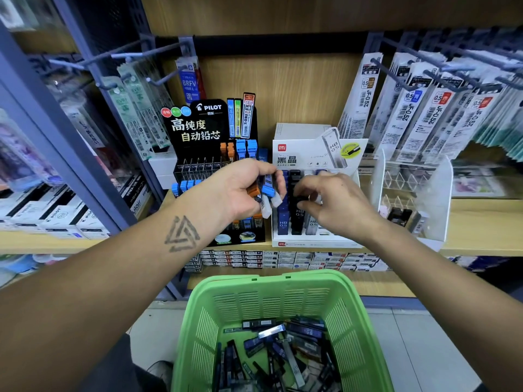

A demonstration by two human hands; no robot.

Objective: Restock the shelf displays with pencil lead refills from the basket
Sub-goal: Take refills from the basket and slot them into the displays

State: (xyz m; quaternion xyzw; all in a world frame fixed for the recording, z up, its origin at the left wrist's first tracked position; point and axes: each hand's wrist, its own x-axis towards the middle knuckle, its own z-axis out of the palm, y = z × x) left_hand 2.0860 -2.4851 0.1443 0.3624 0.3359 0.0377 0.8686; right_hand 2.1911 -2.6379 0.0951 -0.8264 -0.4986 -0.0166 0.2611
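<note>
My left hand is closed around a bundle of lead refill cases in blue, orange and clear, held between the two displays. My right hand pinches a black refill case standing in the white Deli display. The black Pilot display stands to the left, partly filled with blue and orange cases. Below, the green basket holds several loose refill cases.
Hanging refill packs on hooks fill the right and left sides. A clear acrylic organiser stands right of the Deli display. Boxed stock lines the shelf below. The wooden shelf edge runs across.
</note>
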